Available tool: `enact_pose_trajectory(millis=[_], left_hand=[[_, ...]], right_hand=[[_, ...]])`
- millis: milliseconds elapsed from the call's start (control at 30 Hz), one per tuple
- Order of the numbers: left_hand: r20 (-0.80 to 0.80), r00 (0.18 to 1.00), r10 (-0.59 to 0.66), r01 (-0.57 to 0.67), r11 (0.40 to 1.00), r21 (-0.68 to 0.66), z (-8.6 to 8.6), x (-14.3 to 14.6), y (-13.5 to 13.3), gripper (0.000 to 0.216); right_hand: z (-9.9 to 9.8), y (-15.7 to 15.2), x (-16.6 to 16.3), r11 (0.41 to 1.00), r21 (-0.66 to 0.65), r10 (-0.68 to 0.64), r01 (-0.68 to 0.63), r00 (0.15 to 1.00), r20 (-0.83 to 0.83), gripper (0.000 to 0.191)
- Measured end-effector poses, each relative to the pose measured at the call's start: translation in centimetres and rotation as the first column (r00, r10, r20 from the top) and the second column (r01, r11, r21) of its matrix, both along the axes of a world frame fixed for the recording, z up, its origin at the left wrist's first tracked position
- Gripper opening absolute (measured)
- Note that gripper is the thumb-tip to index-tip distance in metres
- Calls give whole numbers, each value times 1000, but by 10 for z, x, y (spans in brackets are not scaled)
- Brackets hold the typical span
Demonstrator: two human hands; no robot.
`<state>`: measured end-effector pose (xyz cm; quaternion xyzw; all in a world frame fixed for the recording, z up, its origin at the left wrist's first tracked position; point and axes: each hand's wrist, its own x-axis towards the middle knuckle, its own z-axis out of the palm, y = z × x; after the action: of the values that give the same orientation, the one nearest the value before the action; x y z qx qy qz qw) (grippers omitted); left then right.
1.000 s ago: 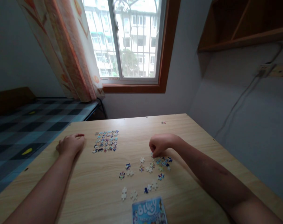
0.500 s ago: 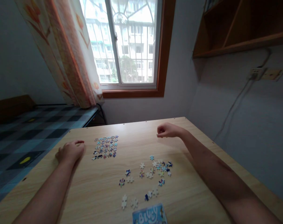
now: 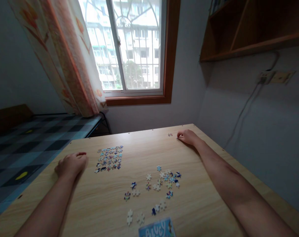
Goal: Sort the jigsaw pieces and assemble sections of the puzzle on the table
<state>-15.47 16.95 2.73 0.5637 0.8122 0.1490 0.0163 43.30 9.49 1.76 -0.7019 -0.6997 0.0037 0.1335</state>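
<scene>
My right hand (image 3: 188, 136) is at the far right of the table, its fingers pinched together on a small pale jigsaw puzzle piece (image 3: 177, 137) that barely shows at the fingertips. Just left of it lies a single puzzle piece (image 3: 170, 135). My left hand (image 3: 70, 164) rests palm down near the table's left edge, fingers loosely stretched and holding nothing. To its right is a block of puzzle pieces (image 3: 109, 158) set out in rows. Loose pieces (image 3: 171, 177) lie heaped and scattered across the middle, some pale side up.
A blue box marked "Bluey" (image 3: 157, 228) lies at the near edge of the wooden table (image 3: 95, 204). Beyond are a window (image 3: 139, 49) and a curtain (image 3: 58, 59). A checked bed (image 3: 48, 131) is at left; a wall shelf (image 3: 250, 49) hangs at right.
My right hand has moved right and slightly away from me; a puzzle piece now shows on the table beside it. My left hand stays in place. The view has shifted slightly.
</scene>
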Motion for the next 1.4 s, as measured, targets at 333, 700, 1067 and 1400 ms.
enact_pose_trajectory(millis=[333,700,1067,1400], left_hand=[[-22,1000,11,-11,1000,10,-1,0,2,50],[-27,1000,12,-11,1000,4,0,0,2,51],[-7,1000,28,-28,1000,-8,3,4,0,54],[-19,999,26,-26,1000,-12,-2,-1,6,53]], right_hand=[[-6,0,17,997,-33,69,-71,995,-69,23],[-21,8,10,994,111,18,-24,999,51,29],[-25,9,-2,993,109,-49,40,995,81,33],[-27,12,-12,991,95,-102,93,989,102,33]])
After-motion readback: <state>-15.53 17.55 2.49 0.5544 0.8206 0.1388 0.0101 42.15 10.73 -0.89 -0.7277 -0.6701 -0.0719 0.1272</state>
